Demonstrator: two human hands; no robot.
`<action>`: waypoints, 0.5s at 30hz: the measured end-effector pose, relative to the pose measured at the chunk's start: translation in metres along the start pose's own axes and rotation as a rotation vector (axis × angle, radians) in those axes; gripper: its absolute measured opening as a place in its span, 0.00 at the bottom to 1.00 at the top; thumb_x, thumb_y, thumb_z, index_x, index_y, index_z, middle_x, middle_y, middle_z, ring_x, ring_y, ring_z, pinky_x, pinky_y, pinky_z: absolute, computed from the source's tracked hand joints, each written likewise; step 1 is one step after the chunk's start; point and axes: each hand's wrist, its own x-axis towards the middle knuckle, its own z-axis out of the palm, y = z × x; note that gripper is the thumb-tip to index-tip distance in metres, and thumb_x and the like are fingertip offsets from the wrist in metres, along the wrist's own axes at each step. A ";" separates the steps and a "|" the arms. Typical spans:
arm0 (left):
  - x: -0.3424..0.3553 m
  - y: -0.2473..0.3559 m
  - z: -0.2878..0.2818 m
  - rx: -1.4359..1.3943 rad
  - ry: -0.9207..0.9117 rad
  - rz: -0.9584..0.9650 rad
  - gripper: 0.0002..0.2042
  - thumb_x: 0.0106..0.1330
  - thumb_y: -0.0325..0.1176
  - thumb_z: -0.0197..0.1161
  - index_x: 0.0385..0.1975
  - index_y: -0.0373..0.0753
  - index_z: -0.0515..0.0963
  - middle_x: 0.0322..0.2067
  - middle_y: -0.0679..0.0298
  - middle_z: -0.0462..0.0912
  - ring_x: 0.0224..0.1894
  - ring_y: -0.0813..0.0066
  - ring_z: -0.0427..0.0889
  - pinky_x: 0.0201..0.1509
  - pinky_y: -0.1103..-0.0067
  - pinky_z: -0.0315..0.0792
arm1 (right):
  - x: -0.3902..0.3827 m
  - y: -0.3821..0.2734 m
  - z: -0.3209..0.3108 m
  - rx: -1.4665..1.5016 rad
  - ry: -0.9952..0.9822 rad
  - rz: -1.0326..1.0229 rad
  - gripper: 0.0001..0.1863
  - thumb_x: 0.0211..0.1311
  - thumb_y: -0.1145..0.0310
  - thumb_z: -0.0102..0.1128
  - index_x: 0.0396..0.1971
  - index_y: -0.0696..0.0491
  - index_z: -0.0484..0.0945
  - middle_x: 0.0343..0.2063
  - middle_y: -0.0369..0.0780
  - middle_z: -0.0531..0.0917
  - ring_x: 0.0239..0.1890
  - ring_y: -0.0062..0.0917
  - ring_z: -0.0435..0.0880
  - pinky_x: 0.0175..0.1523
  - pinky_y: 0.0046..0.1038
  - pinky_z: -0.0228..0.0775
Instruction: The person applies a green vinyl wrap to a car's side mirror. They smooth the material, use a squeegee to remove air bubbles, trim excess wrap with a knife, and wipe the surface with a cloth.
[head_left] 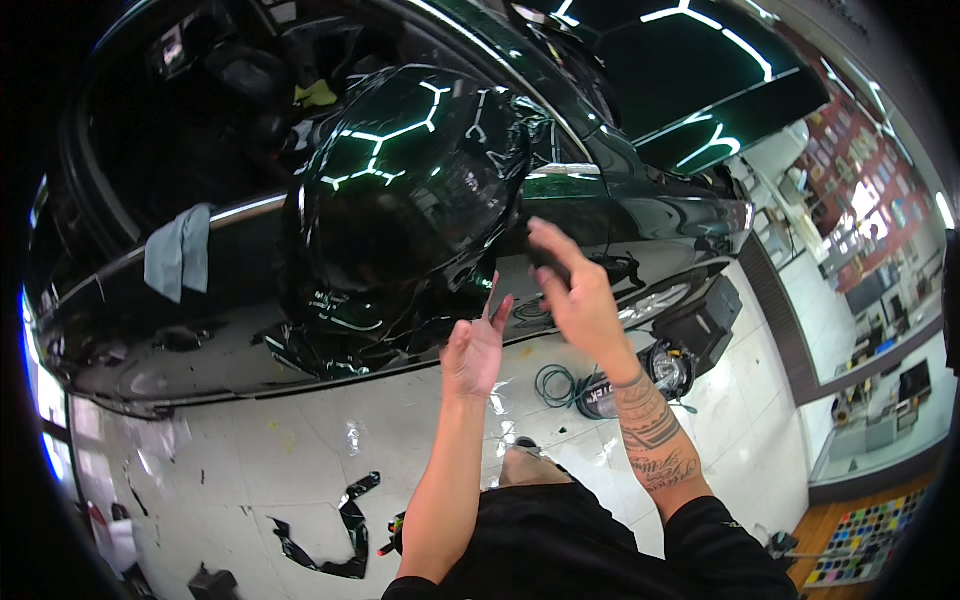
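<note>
A side mirror on a dark green car stands large in front of me, draped in glossy dark film that hangs wrinkled along its lower and right edges. Below the mirror's lower right edge is my left hand, palm up with its fingers apart, close to the hanging film. My right hand is right of the mirror, before the door. Its thumb and fingers curl around a small dark thing that I cannot make out.
A grey cloth hangs over the door's window sill. On the tiled floor lie dark film scraps, a coiled green hose and a dark machine. Colour swatches are at lower right.
</note>
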 end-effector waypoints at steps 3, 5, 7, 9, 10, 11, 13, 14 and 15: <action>0.016 -0.009 0.030 0.136 0.169 0.008 0.22 0.66 0.47 0.67 0.57 0.47 0.74 0.64 0.61 0.73 0.69 0.66 0.65 0.72 0.67 0.60 | 0.023 0.020 -0.018 0.276 0.039 0.422 0.11 0.71 0.71 0.53 0.50 0.51 0.77 0.41 0.34 0.80 0.38 0.20 0.82 0.40 0.24 0.81; 0.035 -0.023 0.053 0.192 0.331 0.046 0.21 0.69 0.49 0.65 0.55 0.44 0.73 0.62 0.62 0.74 0.66 0.67 0.68 0.69 0.68 0.61 | 0.055 0.031 -0.018 0.468 0.033 0.577 0.08 0.71 0.64 0.55 0.44 0.50 0.78 0.39 0.34 0.80 0.37 0.20 0.82 0.37 0.23 0.80; 0.044 -0.036 0.052 0.170 0.382 0.068 0.20 0.70 0.48 0.64 0.55 0.44 0.73 0.60 0.64 0.75 0.64 0.68 0.69 0.67 0.68 0.62 | 0.085 0.031 -0.008 0.529 0.011 0.635 0.22 0.64 0.46 0.63 0.38 0.52 0.76 0.33 0.34 0.78 0.29 0.19 0.80 0.29 0.25 0.78; 0.053 -0.048 0.054 0.147 0.459 0.111 0.15 0.70 0.43 0.64 0.51 0.44 0.75 0.54 0.65 0.78 0.59 0.69 0.74 0.63 0.69 0.65 | 0.105 0.040 -0.002 0.513 -0.064 0.702 0.31 0.57 0.39 0.67 0.38 0.57 0.76 0.30 0.35 0.76 0.25 0.20 0.78 0.24 0.28 0.78; 0.056 -0.053 0.054 0.214 0.437 0.167 0.13 0.71 0.41 0.63 0.49 0.42 0.75 0.53 0.63 0.80 0.57 0.69 0.76 0.62 0.69 0.67 | 0.112 0.049 0.000 0.509 -0.102 0.726 0.34 0.55 0.38 0.68 0.36 0.59 0.75 0.31 0.35 0.76 0.26 0.20 0.78 0.23 0.28 0.78; 0.057 -0.055 0.054 0.281 0.416 0.226 0.12 0.71 0.39 0.62 0.47 0.40 0.76 0.51 0.62 0.81 0.55 0.69 0.77 0.60 0.70 0.69 | 0.115 0.058 0.000 0.593 -0.088 0.754 0.33 0.55 0.40 0.69 0.38 0.59 0.75 0.30 0.36 0.75 0.24 0.21 0.78 0.24 0.29 0.78; 0.061 -0.063 0.048 0.395 0.409 0.386 0.08 0.71 0.34 0.59 0.41 0.36 0.78 0.46 0.57 0.83 0.49 0.67 0.81 0.55 0.71 0.74 | 0.122 0.072 -0.007 0.792 -0.185 0.793 0.26 0.58 0.48 0.68 0.37 0.58 0.74 0.31 0.38 0.76 0.26 0.24 0.81 0.24 0.32 0.80; 0.062 -0.066 0.045 0.400 0.392 0.404 0.09 0.71 0.35 0.59 0.42 0.36 0.78 0.46 0.56 0.83 0.49 0.66 0.81 0.55 0.71 0.74 | 0.126 0.079 -0.010 0.865 -0.249 0.805 0.23 0.60 0.52 0.67 0.36 0.58 0.74 0.31 0.39 0.76 0.27 0.25 0.82 0.24 0.34 0.81; 0.061 -0.067 0.044 0.415 0.384 0.436 0.09 0.71 0.35 0.59 0.42 0.35 0.77 0.46 0.56 0.83 0.49 0.65 0.82 0.55 0.71 0.74 | 0.128 0.083 -0.009 0.916 -0.302 0.828 0.20 0.63 0.54 0.65 0.36 0.58 0.75 0.31 0.39 0.79 0.28 0.26 0.84 0.26 0.35 0.82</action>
